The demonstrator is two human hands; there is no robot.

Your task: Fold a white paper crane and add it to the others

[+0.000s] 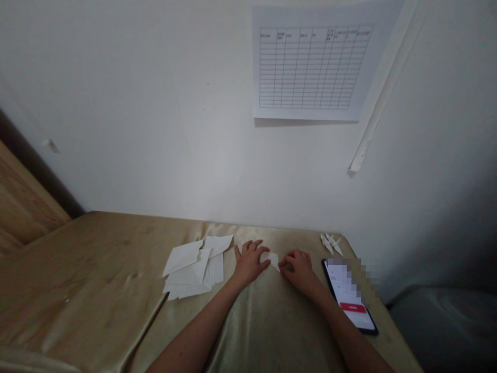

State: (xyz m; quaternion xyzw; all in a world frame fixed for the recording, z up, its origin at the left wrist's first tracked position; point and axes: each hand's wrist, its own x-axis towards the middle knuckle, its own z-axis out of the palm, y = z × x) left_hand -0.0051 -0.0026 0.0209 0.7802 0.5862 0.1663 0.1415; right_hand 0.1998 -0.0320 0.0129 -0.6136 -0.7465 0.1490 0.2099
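Observation:
A small piece of folded white paper (274, 260) lies between my hands, low over the cloth-covered table. My left hand (248, 263) holds its left edge with thumb and forefinger, the other fingers spread outward. On the other side, my right hand (298, 268) pinches the paper's lower right edge with its fingertips, the remaining fingers curled. Part of the paper is hidden by the fingers. Just left of my left hand lies a loose, overlapping pile of white paper sheets (188, 274).
Small folded white paper figures (331, 243) sit at the far right corner. A phone (345, 298) with a lit screen lies beside my right forearm. The golden cloth (112, 269) has wrinkles. Behind stands a white wall with a printed table sheet (310, 67).

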